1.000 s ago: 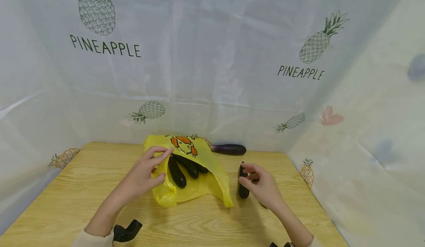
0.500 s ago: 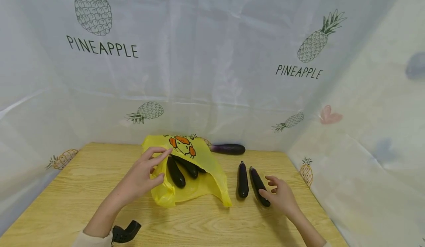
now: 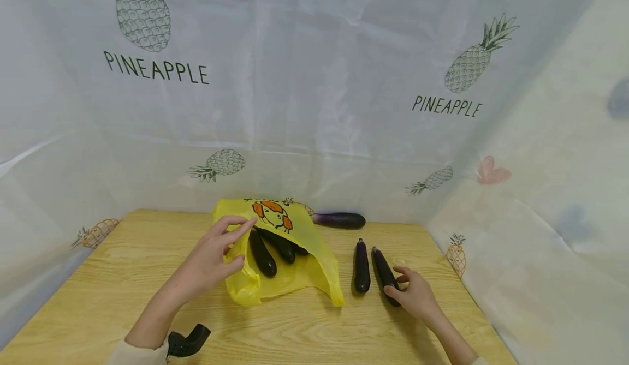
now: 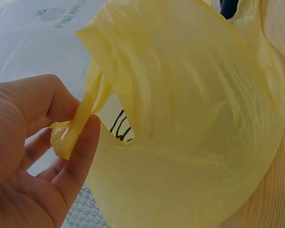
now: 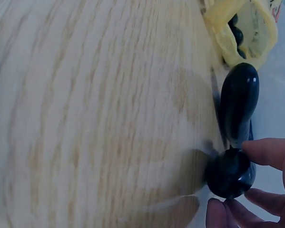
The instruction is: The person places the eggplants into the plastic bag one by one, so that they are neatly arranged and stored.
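Note:
My left hand (image 3: 214, 257) pinches a handle (image 4: 80, 121) of a yellow plastic bag (image 3: 314, 245) between thumb and finger. The bag lies on its side with its mouth facing me, and several dark eggplants (image 3: 262, 255) lie inside, partly covered by it. On the right, my right hand (image 3: 416, 298) has its thumb and fingers around the near, rounded end of an eggplant (image 3: 384, 269) on the table. In the right wrist view that eggplant's end (image 5: 230, 175) sits between thumb and fingertips. Just left of it lies another eggplant (image 3: 361, 267), apart from the hand.
A further eggplant (image 3: 340, 221) lies crosswise at the back of the wooden table (image 3: 295, 337), behind the bag. White sheeting printed with pineapples (image 3: 314, 81) closes off the back and both sides.
My right hand has moved right and nearer me, from over the left loose eggplant to the right one, and its fingers have closed in on it. The left hand keeps its place.

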{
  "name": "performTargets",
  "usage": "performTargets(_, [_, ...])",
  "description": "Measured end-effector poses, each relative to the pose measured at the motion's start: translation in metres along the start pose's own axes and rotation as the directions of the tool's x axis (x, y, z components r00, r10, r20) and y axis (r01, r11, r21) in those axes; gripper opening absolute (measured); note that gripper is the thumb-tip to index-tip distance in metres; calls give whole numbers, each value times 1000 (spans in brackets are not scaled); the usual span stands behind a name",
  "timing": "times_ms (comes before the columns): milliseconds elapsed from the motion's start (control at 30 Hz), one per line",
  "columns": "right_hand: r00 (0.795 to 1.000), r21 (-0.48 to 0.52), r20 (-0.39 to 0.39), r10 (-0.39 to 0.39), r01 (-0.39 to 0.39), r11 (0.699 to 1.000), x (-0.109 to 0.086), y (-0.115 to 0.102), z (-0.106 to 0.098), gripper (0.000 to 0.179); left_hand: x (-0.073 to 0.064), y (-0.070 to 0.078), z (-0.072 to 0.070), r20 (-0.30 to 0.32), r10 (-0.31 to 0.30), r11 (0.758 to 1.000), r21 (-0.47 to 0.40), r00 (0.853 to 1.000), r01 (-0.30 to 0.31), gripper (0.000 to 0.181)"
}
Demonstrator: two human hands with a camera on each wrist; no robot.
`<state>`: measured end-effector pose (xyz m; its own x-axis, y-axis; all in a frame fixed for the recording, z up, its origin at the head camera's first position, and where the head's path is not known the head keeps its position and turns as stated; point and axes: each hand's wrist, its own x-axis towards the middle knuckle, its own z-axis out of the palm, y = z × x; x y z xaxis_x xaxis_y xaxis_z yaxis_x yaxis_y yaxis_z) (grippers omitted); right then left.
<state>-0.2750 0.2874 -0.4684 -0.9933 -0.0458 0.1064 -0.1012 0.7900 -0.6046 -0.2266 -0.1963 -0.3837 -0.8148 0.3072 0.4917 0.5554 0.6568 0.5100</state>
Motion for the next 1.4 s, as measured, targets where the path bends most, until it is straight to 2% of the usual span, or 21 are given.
performTargets(367, [996, -7, 55, 72, -71, 997, 1, 7, -4, 61, 1, 0, 1, -7, 9, 1000, 0, 1000, -9, 80])
performTargets(500, [993, 21, 78, 93, -95, 995, 1, 9, -6, 62, 1, 0, 1, -3, 2, 1000, 0, 1000, -2, 80])
performTargets(733, [983, 202, 113, 144, -164, 966, 0, 14, -7, 58, 2, 1, 3, -3, 3, 1000, -10, 1000, -3, 80])
performTargets(867, [980, 240, 125, 153, -180, 954, -2, 13, -13, 59, 2, 2, 2, 1, -1, 1000, -6, 1000, 1, 80])
performTargets(1100, [985, 253, 125, 120, -149, 956, -7, -4, -29, 64, 2, 2, 1, 3, -2, 1000, 0, 1000, 2, 80])
performTargets(1400, [993, 262, 116, 18, -49, 964, -16, -46, -42, 62, 0, 1, -1, 5, -14, 1000, -11, 1000, 14, 80])
